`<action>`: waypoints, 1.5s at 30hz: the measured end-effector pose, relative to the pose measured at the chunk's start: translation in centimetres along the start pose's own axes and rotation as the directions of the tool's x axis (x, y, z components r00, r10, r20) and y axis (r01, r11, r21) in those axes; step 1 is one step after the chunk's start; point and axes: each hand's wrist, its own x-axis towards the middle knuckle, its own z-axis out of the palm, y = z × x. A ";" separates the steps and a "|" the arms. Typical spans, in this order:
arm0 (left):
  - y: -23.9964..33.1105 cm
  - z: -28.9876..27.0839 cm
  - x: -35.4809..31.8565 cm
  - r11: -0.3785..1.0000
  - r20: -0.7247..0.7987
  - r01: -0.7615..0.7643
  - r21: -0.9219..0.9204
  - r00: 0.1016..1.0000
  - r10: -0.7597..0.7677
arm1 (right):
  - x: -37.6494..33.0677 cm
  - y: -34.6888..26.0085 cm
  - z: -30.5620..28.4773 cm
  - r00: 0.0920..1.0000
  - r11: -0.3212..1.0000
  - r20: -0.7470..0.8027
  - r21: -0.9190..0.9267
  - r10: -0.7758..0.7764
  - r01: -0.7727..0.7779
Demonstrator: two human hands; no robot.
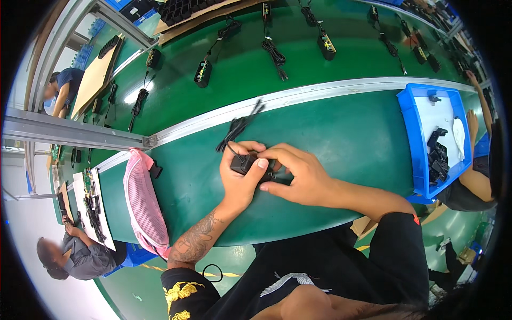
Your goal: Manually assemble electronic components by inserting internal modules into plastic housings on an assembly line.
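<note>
While the left hand (238,178) gripped a black adapter (242,165) over the green surface (336,128), the right hand (301,176) curled its fingers (278,153) at one end — pinching or not, I couldn't tell.

Here on the left, a pink mesh pouch (143,197) lies just beside the end of an aluminium beam (74,129); farther out, a grey-clad co-worker (88,260) is near a white board (81,205), and up top, another in dark blue (70,81) bends beside a cardboard sheet (96,80).
</note>
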 end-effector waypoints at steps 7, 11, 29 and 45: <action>0.4 0.3 0.3 0.988 -0.004 0.029 -0.148 1.000 -0.030 | 0.4 1.4 -0.1 0.937 0.861 0.165 0.372 0.306 -0.347; 0.7 0.2 0.4 0.984 -0.023 0.056 -0.169 0.998 -0.060 | 0.7 2.2 -0.5 0.903 0.675 0.272 0.601 0.331 -0.428; 0.7 0.7 0.2 0.973 -0.066 0.054 -0.224 0.995 -0.070 | 0.4 1.4 0.1 0.874 0.603 0.278 0.639 0.398 -0.478; 1.0 1.0 -0.2 0.959 -0.082 0.062 -0.276 0.993 -0.087 | 0.1 1.6 0.6 0.886 0.625 0.256 0.633 0.388 -0.457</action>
